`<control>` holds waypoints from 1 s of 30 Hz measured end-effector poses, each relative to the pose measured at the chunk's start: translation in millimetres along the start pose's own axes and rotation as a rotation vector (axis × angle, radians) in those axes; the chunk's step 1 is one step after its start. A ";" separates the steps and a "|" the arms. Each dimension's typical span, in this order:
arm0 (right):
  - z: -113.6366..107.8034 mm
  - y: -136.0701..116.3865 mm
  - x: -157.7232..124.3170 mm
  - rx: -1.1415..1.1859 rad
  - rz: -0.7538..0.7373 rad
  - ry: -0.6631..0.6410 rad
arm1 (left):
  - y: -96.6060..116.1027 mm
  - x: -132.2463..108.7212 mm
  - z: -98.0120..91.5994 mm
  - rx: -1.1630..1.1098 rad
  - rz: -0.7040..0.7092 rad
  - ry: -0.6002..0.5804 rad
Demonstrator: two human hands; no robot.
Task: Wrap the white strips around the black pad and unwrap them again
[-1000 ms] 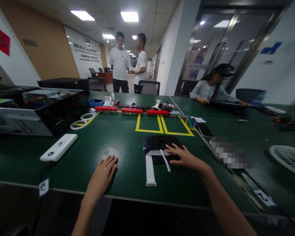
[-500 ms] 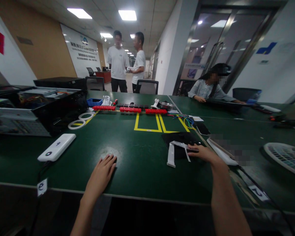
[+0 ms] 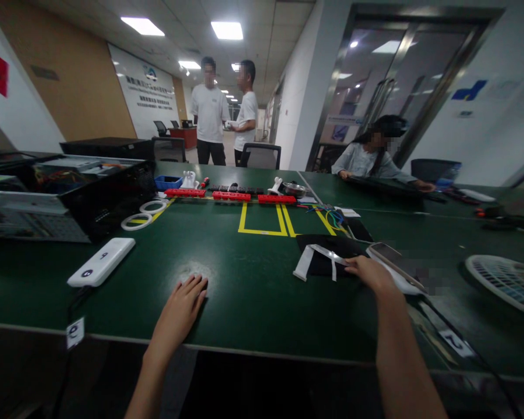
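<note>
My left hand [image 3: 184, 305] lies flat on the green table [image 3: 253, 302], palm down, with its fingers stretched out and nothing in them. My right hand [image 3: 372, 276] is closed at the end of a bent white strip [image 3: 306, 262], which has a thin branch hanging from it. The strip lies over a thin, dark, flat piece [image 3: 318, 247], and both rest on the tabletop. Whether my right fingers also grip the dark piece, I cannot tell. Just beyond that hand lies a phone [image 3: 395, 259] on a white power bank-like case.
An opened computer case [image 3: 82, 201] stands at the left, near two white rings [image 3: 136, 222] and a white numbered box [image 3: 102, 262]. Red racks [image 3: 231, 196] line the back. A white mesh racket [image 3: 502, 282] lies at right. One person sits across; two stand behind.
My right hand has shifted slightly right and away from me, and the white strip and dark piece have slid with it. My left hand has stayed in place.
</note>
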State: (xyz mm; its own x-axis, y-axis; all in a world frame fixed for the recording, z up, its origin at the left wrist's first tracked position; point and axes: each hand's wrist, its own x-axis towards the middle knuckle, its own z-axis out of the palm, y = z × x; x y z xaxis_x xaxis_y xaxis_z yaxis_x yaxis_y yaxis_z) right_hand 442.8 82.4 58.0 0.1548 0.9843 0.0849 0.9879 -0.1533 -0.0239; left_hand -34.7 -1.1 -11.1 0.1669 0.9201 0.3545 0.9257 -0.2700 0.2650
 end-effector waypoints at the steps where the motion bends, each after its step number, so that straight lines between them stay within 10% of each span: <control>1: -2.7 -1.2 -2.1 -0.023 0.018 -0.014 | -0.2 -0.1 0.1 -0.004 0.000 0.002; 8: -20.8 -11.8 -12.0 -0.131 0.093 -0.014 | 0.6 -0.3 -1.9 -0.019 -0.006 -0.005; 18: -50.0 30.4 -14.2 -0.051 0.512 0.353 | 1.5 0.3 -3.0 -0.006 -0.003 -0.010; 30: -40.8 4.8 -7.8 -0.159 0.367 0.301 | 2.2 0.0 -3.6 -0.018 -0.008 -0.009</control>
State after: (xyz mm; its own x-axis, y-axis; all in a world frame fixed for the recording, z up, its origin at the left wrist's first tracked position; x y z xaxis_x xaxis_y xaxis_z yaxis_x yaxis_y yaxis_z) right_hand 446.8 70.5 97.8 0.4654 0.7976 0.3836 0.8534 -0.5194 0.0445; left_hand -33.9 -2.7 -7.2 0.1623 0.9246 0.3445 0.9208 -0.2674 0.2838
